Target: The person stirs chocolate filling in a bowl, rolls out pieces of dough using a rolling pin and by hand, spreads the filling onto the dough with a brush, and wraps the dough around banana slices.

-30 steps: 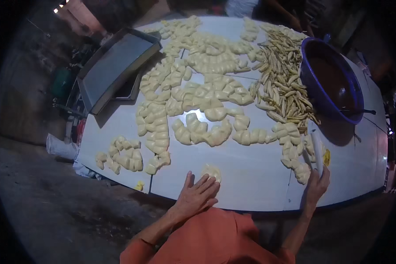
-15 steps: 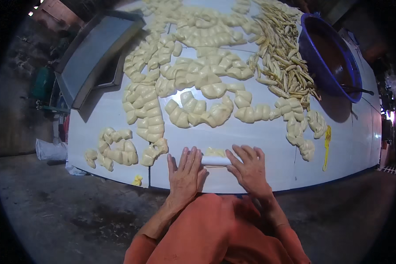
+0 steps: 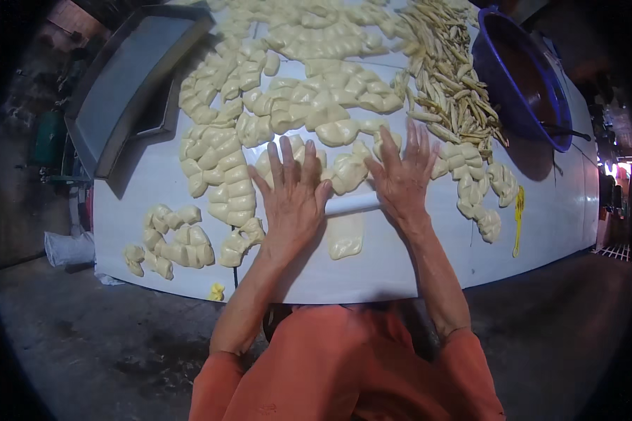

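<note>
A white rolling pin (image 3: 352, 203) lies crosswise on the table in front of me. My left hand (image 3: 291, 207) rests flat over its left end, fingers spread and pointing away. On its right end lies my right hand (image 3: 403, 186), palm down with the fingers stretched out. Nearer to me than the pin is a flattened strip of pale dough (image 3: 346, 238), thin and smooth. Just beyond the pin, partly hidden by my hands, sit plump dough pieces (image 3: 347, 172). Both forearms reach forward from the table's near edge.
Rows of dough pieces (image 3: 228, 189) cover much of the white table (image 3: 428, 270). A heap of slim, banana-like pieces (image 3: 449, 77) lies far right, beside a purple basin (image 3: 479, 52) with brown contents. Metal trays (image 3: 130, 77) stand far left. A yellow strip (image 3: 518, 221) lies right.
Both hands have moved forward, away from me, with the rolling pin under them. The dough strip now shows on the near side of the pin, longer and flatter. The view has shifted slightly.
</note>
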The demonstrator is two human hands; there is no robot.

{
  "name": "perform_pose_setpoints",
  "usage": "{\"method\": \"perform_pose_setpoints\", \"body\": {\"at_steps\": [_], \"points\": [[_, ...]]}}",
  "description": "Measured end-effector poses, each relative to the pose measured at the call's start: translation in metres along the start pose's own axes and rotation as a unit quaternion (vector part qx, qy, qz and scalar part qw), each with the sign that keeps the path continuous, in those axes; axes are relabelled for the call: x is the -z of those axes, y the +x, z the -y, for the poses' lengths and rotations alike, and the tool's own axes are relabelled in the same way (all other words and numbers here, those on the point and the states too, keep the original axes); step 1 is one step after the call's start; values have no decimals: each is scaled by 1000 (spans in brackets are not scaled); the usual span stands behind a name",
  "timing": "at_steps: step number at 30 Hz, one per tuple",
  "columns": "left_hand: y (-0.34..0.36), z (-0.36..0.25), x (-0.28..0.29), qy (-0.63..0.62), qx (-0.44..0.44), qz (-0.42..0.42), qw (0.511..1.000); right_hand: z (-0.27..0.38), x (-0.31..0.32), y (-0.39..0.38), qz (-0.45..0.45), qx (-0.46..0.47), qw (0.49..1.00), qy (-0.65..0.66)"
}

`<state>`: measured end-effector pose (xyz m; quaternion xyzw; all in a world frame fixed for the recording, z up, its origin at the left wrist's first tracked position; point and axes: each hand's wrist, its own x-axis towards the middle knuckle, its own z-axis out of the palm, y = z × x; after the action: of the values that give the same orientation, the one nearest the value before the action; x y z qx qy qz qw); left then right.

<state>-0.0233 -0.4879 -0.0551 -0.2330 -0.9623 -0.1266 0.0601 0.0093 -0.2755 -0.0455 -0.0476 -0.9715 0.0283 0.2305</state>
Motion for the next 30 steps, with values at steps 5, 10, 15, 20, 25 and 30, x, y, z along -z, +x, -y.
{"method": "perform_pose_setpoints", "body": {"at_steps": [5, 10, 15, 20, 25, 30], "points": [[-16, -2, 1, -40, -26, 8, 999, -23, 28, -42, 113, 146, 961, 208], [-34, -7, 30, -87, -49, 40, 994, -13, 63, -54, 220, 125, 950, 185], [-41, -10, 19, -73, -73, 85, 991, -5, 55, -58, 250, 120, 940, 200], [-69, -18, 24, -92, -68, 86, 990, 15, 52, -86, 184, 11, 976, 113], [-127, -30, 35, -130, -67, 117, 982, 17, 78, -155, 206, 32, 971, 117], [-160, -37, 40, -141, -90, 116, 979, 3, 80, -181, 182, 63, 974, 122]]}}
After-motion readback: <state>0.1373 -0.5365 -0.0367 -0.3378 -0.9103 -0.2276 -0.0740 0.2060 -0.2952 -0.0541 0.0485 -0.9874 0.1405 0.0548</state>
